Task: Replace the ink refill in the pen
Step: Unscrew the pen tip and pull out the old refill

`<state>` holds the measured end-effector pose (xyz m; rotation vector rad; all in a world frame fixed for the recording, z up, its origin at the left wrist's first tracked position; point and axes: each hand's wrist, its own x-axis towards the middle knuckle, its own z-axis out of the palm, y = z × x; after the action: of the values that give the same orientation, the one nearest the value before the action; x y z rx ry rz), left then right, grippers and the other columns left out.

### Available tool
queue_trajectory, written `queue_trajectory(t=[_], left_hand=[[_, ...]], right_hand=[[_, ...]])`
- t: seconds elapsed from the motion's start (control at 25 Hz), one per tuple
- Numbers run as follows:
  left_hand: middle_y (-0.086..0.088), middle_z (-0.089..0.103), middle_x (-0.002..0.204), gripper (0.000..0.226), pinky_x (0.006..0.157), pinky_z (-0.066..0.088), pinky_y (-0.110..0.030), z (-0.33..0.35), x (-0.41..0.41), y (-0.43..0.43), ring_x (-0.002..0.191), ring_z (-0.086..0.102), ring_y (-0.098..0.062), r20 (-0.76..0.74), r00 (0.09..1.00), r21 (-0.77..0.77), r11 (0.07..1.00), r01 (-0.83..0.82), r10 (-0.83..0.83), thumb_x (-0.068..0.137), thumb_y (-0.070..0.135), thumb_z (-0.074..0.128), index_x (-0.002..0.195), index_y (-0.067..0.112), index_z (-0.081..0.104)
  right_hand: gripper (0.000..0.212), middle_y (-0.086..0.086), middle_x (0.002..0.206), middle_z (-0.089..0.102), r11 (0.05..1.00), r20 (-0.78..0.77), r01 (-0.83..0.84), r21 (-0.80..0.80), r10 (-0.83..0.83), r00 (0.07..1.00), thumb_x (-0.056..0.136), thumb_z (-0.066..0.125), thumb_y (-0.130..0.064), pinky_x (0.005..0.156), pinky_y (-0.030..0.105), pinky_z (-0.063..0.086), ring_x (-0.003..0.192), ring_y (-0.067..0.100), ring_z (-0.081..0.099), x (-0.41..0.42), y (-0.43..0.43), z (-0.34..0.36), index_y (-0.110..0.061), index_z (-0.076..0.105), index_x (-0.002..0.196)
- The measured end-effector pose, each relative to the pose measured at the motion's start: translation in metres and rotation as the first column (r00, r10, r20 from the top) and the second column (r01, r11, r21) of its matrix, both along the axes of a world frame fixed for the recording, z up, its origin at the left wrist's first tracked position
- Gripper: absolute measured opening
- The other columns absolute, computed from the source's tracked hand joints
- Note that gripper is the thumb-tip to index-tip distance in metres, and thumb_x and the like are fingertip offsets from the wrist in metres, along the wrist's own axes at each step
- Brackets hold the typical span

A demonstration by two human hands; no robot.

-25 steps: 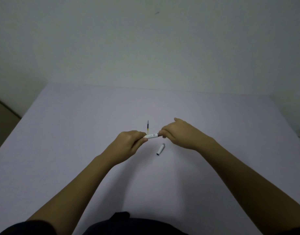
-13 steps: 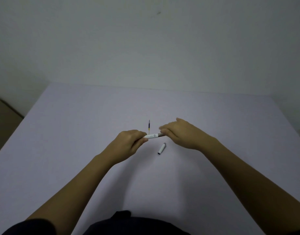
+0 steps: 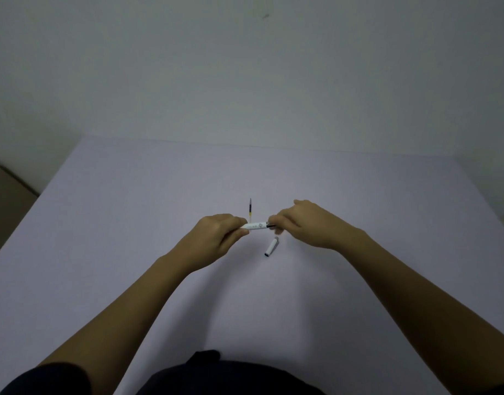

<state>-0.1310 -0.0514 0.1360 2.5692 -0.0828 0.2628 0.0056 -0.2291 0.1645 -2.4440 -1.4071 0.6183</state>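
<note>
A white pen barrel [image 3: 256, 225] lies level between my hands, above the table. My left hand [image 3: 216, 238] grips its left end. My right hand [image 3: 307, 223] pinches the dark part [image 3: 271, 224] that sticks out of its right end; I cannot tell whether this is the tip piece or the refill. A white pen cap [image 3: 271, 246] lies on the table just below my right hand. A thin dark refill with a yellow band [image 3: 250, 208] lies on the table just behind the barrel, pointing away from me.
The pale lilac table [image 3: 131, 223] ends at a plain wall at the back. A drop to the floor shows at the left edge [image 3: 14, 201]. My dark clothing [image 3: 216, 374] fills the bottom of the view.
The hands have stayed almost still. A little more of the dark part now shows between the barrel's right end and my right fingers.
</note>
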Motion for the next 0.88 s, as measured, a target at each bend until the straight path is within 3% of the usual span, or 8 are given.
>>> queue_trajectory(t=[0.12,0.24,0.32,0.44,0.6,0.72,0.8,0.88], left_hand=[[-0.005,0.058,0.069,0.019,0.058,0.031,-0.021,-0.003,-0.003,-0.003,0.059,0.043,-0.014,-0.016,1.0,-0.008,1.0,0.011,-0.011,0.092,0.022,0.053,0.099,0.008,0.064],[-0.003,0.057,0.067,0.018,0.054,0.028,-0.012,-0.002,-0.003,-0.005,0.058,0.043,-0.013,-0.007,1.0,-0.031,1.0,0.001,-0.001,0.092,0.021,0.053,0.097,0.009,0.065],[0.004,0.052,0.067,0.017,0.055,0.026,-0.009,0.0,-0.001,-0.005,0.058,0.041,-0.012,0.003,1.0,-0.027,1.0,-0.002,0.002,0.092,0.022,0.053,0.097,0.01,0.065],[0.006,0.05,0.068,0.018,0.055,0.026,-0.009,-0.001,0.0,-0.004,0.058,0.041,-0.012,0.0,1.0,-0.027,1.0,-0.009,0.009,0.092,0.022,0.053,0.098,0.01,0.065],[0.003,0.052,0.067,0.017,0.055,0.029,-0.01,-0.003,-0.002,-0.007,0.058,0.043,-0.012,-0.007,1.0,-0.052,0.999,-0.006,0.005,0.093,0.022,0.053,0.097,0.01,0.065],[-0.003,0.056,0.065,0.017,0.056,0.033,-0.012,-0.004,-0.002,-0.009,0.059,0.044,-0.013,-0.007,1.0,-0.094,0.995,-0.021,0.021,0.093,0.022,0.052,0.093,0.01,0.064],[-0.001,0.055,0.065,0.016,0.057,0.033,-0.012,-0.003,-0.002,-0.009,0.059,0.044,-0.012,-0.001,1.0,-0.102,0.994,-0.028,0.028,0.093,0.023,0.051,0.093,0.012,0.064],[0.003,0.052,0.065,0.016,0.056,0.033,-0.012,-0.003,-0.002,-0.007,0.058,0.043,-0.011,-0.002,1.0,-0.099,0.995,-0.03,0.03,0.093,0.024,0.051,0.093,0.013,0.063]], right_hand=[[0.015,-0.009,0.081,0.07,0.996,-0.039,0.006,0.089,-0.003,0.999,0.087,0.059,-0.038,0.098,0.039,0.042,0.078,0.014,0.059,-0.002,0.001,-0.001,-0.026,0.067,0.083],[0.018,-0.015,0.082,0.058,0.973,-0.036,0.027,0.23,-0.019,0.999,0.075,0.072,-0.036,0.073,0.027,0.043,0.078,0.002,0.052,-0.002,-0.001,0.001,-0.028,0.058,0.081],[0.026,-0.011,0.088,0.058,0.98,-0.038,0.064,0.19,-0.058,0.998,0.079,0.062,-0.05,0.072,0.025,0.045,0.078,0.003,0.053,-0.002,0.0,0.002,-0.027,0.059,0.091],[0.037,-0.013,0.068,0.065,0.994,-0.125,0.106,0.041,-0.1,0.987,0.091,0.042,-0.048,0.069,0.022,0.046,0.063,0.0,0.06,0.001,0.0,0.007,-0.023,0.066,0.077],[0.013,-0.014,0.068,0.066,0.993,-0.139,0.05,0.104,-0.035,0.99,0.082,0.067,-0.034,0.065,0.019,0.047,0.067,0.002,0.062,0.006,-0.004,0.013,-0.022,0.069,0.08],[0.02,-0.01,0.083,0.065,0.976,-0.139,0.047,0.214,-0.017,0.99,0.074,0.074,-0.035,0.072,0.017,0.046,0.079,0.002,0.06,0.005,-0.007,0.016,-0.023,0.063,0.087],[0.03,-0.009,0.087,0.067,0.983,-0.148,0.113,0.148,-0.091,0.985,0.082,0.059,-0.05,0.075,0.021,0.047,0.084,0.005,0.062,0.004,-0.006,0.016,-0.024,0.064,0.097],[0.039,-0.012,0.076,0.069,0.985,-0.183,0.168,0.046,-0.157,0.97,0.09,0.042,-0.052,0.074,0.022,0.048,0.078,0.004,0.065,0.005,-0.007,0.015,-0.023,0.068,0.091]])
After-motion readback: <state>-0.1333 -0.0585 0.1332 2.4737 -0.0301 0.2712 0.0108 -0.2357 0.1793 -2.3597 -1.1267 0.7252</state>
